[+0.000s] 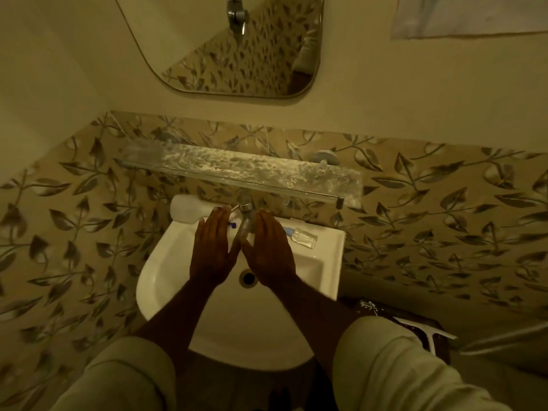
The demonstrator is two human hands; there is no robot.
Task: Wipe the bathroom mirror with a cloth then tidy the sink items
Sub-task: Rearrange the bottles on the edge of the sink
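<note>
My left hand (214, 248) and my right hand (270, 250) are stretched out flat, palms down, over the white sink (166, 274), one on each side of the chrome tap (246, 218). Both hold nothing. A white bottle (189, 209) lies on the sink's back left rim. A small clear bottle (304, 237) lies on its side on the back right rim. The mirror (237, 51) hangs on the wall above. No cloth is in my hands.
A wet glass shelf (237, 169) runs across the wall between mirror and sink. A white towel (468, 16) hangs at the top right. A white squeegee (427, 333) lies low at the right. Leaf-patterned tiles surround the sink.
</note>
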